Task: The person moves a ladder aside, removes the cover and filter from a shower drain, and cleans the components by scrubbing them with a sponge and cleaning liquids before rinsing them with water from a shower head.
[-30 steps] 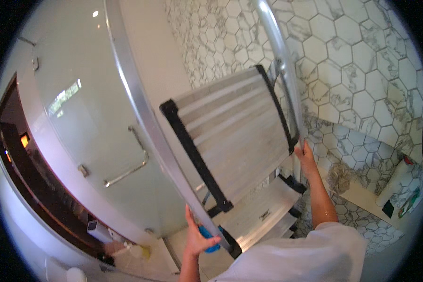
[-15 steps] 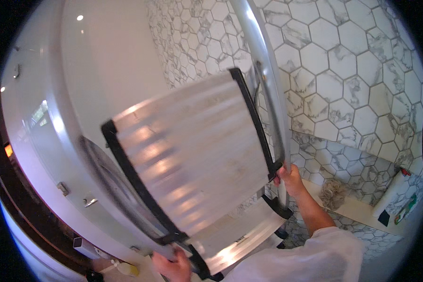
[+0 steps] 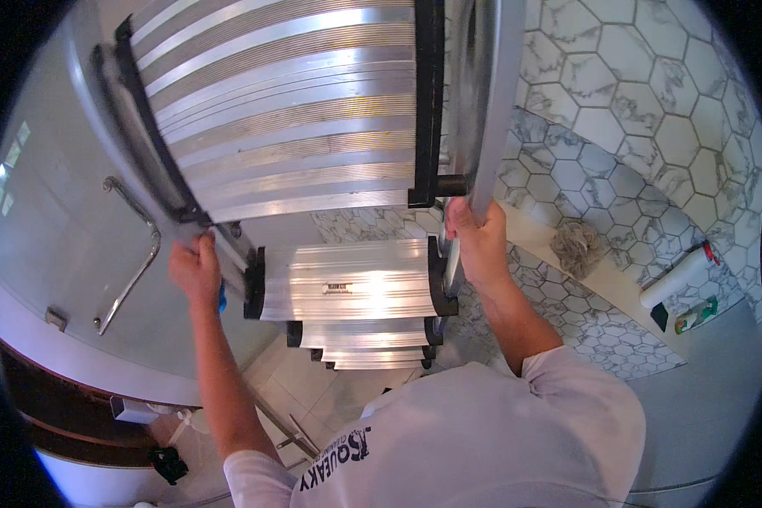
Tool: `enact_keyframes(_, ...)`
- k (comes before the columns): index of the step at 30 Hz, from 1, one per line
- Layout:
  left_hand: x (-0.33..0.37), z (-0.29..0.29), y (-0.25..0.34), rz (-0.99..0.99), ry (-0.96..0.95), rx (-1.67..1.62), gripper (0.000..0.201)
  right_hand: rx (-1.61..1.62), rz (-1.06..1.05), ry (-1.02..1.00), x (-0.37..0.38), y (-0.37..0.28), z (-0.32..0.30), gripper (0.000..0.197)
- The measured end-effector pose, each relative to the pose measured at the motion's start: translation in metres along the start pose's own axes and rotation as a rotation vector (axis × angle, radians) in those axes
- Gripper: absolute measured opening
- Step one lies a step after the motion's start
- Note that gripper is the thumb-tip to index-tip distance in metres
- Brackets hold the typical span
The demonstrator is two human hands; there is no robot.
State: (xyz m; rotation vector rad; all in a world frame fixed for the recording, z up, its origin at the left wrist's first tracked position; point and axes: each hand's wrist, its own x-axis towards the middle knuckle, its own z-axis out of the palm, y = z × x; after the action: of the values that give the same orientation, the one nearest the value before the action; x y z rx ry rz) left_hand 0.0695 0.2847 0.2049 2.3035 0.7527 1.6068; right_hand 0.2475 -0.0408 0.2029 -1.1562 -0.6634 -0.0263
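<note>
An aluminium stepladder [image 3: 347, 292] stands before me, its flat treads stepping down toward the tiled floor. The ribbed top platform [image 3: 288, 127], edged with black plastic, fills the upper part of the view. My left hand [image 3: 196, 269] is closed round the left side rail, just under the platform's near corner. A bit of something blue [image 3: 222, 298] shows beside that hand; I cannot make out what it is. On the other side, my right hand [image 3: 480, 245] grips the right rail below the platform's black bracket.
A glass shower door with a metal handle [image 3: 135, 254] is on the left. Hexagon-tiled wall [image 3: 618, 85] rises on the right, with a ledge bearing a mesh bath puff [image 3: 578, 250], a white roll-shaped thing [image 3: 677, 278] and a green packet [image 3: 697, 315]. A black item [image 3: 168, 464] lies lower left.
My view has turned and now looks further down the ladder, so the lower treads and floor show. The platform sits higher in view. Both hands stay on the rails.
</note>
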Motion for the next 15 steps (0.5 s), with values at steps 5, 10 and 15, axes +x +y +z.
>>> enact_keyframes(5,0.030,0.048,-0.025,-0.026,-0.083,0.070,0.028,-0.059,0.012,0.118,-0.010,0.028,0.017,0.038)
enact_keyframes(10,0.055,0.083,-0.062,-0.008,-0.170,0.076,0.036,-0.082,0.081,0.170,-0.017,0.016,0.046,0.045)
enact_keyframes(15,0.054,0.060,-0.068,-0.067,-0.374,0.336,0.048,0.012,0.032,0.126,-0.027,0.034,0.079,0.052)
